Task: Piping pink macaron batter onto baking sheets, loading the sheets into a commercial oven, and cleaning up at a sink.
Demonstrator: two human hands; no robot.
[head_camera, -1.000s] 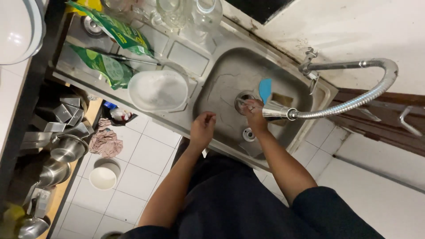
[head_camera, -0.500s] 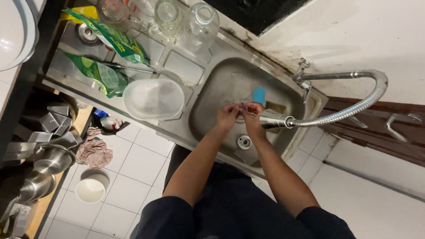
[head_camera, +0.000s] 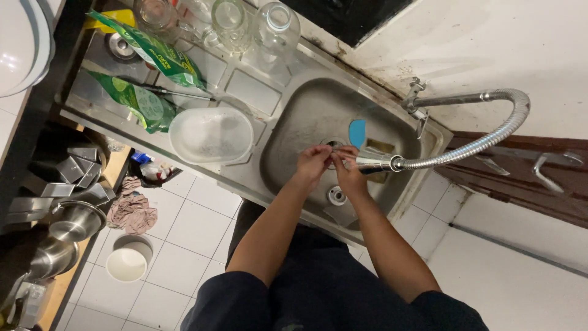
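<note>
Faucet nozzle (head_camera: 369, 162): the metal tip of a flexible, ribbed hose (head_camera: 490, 138) that loops out to the right from its mount at the far rim and comes back over the steel sink basin (head_camera: 306, 116), just right of the drain. Both hands meet at that tip.

Left hand (head_camera: 313, 162): over the drain, fingers curled toward the other hand, touching or nearly touching it; whether it grips anything cannot be told, as the fingertips overlap.

Right hand (head_camera: 349, 175): just beside the left, thumb and fingers up against the nozzle tip. Probably pinching it, but contact is blurred at this size.

Blue object (head_camera: 357, 132): small, rounded, in the basin just beyond the hands. A yellowish sponge-like piece (head_camera: 381, 146) lies beside it, partly behind the nozzle.

On the drainboard to the left of the basin: a white plastic tub (head_camera: 211, 135), empty-looking. Farther left, 2 green pouches (head_camera: 147, 73) lying flat.

Far edge: 3 or more clear glass jars (head_camera: 245, 24) in a row.

Floor below left: a small white bowl (head_camera: 127, 264), a crumpled cloth (head_camera: 131, 208), and steel pots (head_camera: 73, 220) on a low shelf.
</note>
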